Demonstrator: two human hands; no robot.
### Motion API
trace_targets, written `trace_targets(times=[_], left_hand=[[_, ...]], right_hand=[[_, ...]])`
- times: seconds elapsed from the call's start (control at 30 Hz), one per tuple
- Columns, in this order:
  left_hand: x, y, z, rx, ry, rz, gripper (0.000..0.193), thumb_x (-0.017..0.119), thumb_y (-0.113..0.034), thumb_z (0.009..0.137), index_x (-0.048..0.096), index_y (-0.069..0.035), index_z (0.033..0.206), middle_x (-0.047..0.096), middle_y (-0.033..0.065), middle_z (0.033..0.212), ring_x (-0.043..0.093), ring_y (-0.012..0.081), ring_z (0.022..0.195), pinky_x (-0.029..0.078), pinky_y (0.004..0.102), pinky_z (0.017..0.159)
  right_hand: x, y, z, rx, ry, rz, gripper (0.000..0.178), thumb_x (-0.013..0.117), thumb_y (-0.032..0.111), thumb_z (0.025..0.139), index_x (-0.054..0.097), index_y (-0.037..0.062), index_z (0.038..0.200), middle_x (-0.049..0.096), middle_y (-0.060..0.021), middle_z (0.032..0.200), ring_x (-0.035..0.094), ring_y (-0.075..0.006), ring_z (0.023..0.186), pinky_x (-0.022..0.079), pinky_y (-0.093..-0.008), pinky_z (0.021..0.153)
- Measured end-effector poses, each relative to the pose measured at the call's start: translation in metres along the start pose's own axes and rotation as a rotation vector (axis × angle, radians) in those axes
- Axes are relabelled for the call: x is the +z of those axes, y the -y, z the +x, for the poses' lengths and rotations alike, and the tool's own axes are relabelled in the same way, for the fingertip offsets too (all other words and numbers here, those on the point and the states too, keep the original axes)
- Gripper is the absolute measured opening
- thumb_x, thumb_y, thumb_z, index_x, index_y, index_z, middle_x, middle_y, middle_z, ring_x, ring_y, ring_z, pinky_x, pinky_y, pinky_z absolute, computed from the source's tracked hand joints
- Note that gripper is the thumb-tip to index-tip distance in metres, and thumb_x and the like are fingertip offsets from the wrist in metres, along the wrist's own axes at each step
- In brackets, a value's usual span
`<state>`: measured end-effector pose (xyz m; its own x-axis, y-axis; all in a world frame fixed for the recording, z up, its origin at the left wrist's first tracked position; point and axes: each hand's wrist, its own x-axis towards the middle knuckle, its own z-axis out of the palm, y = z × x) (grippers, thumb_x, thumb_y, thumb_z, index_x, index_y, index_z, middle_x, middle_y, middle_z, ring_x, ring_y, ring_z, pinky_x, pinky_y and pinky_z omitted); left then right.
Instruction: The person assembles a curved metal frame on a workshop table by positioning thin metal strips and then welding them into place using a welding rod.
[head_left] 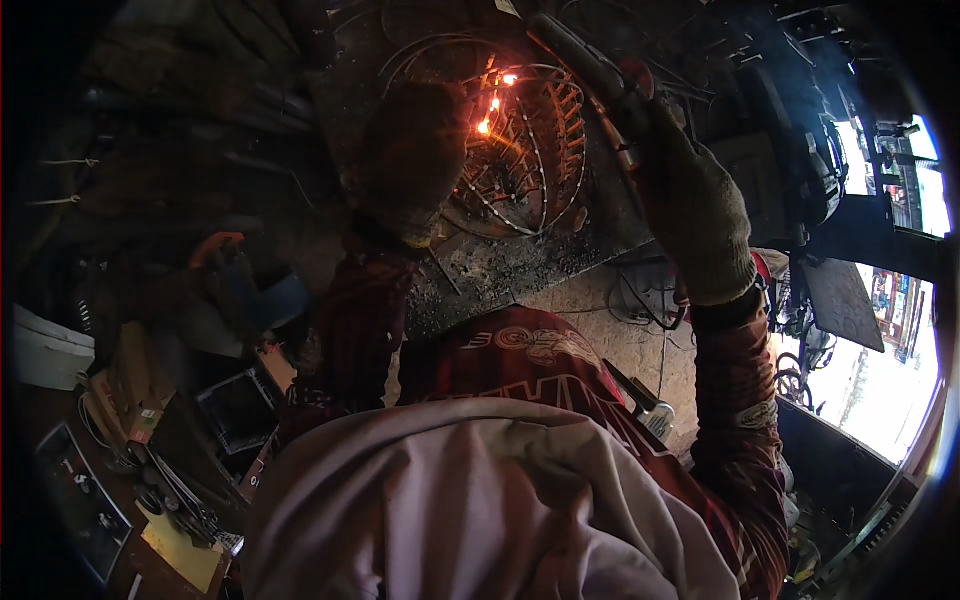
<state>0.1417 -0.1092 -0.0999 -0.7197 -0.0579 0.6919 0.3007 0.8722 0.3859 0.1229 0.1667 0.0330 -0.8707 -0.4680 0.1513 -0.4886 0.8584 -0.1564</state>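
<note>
A round cage-like metal frame (541, 185) of thin bent rods lies on a dark metal worktop (560, 255). Orange light tints its ribs, and bright glowing spots (485, 127) run down its far left part. My left hand (412, 160), in a dark work glove, is at the frame's left side; shadow hides its fingers, so its grip cannot be made out. On the right, my gloved right hand (695, 200) is closed round a long dark torch-like tool (582, 58), which slants toward the far side of the frame. Its exact kind is unclear.
Dark grit lies along the worktop's near edge. An orange and blue tool (258, 285) is at the left, near a dark tray-like box (238, 410). Cardboard (128, 385) and pliers-like tools are at lower left. A bright doorway (865, 370) opens at right.
</note>
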Motion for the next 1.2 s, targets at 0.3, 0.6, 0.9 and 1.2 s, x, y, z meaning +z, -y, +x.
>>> trace_targets(times=[0.3,0.6,0.9,1.2], left_hand=[[-0.004,-0.001,0.003,-0.068,0.064,0.004,0.020,0.065,-0.027,0.101,0.073,-0.010,0.106,0.073,0.0115,0.103,0.069,0.0343,0.097,0.056,0.0456,0.086],[0.012,0.014,-0.019,-0.229,-0.051,-0.333,0.025,0.069,-0.018,0.098,0.067,0.003,0.113,0.070,0.0208,0.104,0.069,0.0335,0.096,0.057,0.0414,0.081],[0.000,0.006,-0.013,-0.044,-0.112,-0.053,0.033,0.077,-0.018,0.090,0.068,0.001,0.116,0.070,0.0204,0.102,0.069,0.0368,0.096,0.056,0.0440,0.084],[-0.007,-0.002,0.004,-0.100,0.057,-0.012,0.022,0.073,-0.028,0.097,0.071,-0.007,0.105,0.072,0.0131,0.099,0.070,0.0312,0.095,0.057,0.0400,0.082]], right_hand=[[-0.004,0.003,0.000,0.005,0.013,-0.047,0.058,0.065,0.028,0.098,0.047,0.0252,0.154,0.072,-0.0192,0.115,0.073,-0.0406,0.089,0.060,-0.0493,0.070],[0.000,-0.003,-0.004,-0.086,-0.069,-0.088,0.075,0.075,0.017,0.089,0.045,0.0207,0.157,0.058,-0.0261,0.137,0.072,-0.0393,0.099,0.061,-0.0439,0.077],[0.022,-0.039,-0.016,-0.330,-0.204,0.061,0.063,0.073,0.021,0.095,0.050,0.0097,0.152,0.072,-0.0220,0.116,0.073,-0.0364,0.101,0.059,-0.0443,0.084],[-0.011,-0.003,-0.004,0.061,-0.241,0.142,0.048,0.071,0.016,0.096,0.058,0.0099,0.142,0.071,-0.0166,0.122,0.072,-0.0344,0.105,0.061,-0.0384,0.082]])
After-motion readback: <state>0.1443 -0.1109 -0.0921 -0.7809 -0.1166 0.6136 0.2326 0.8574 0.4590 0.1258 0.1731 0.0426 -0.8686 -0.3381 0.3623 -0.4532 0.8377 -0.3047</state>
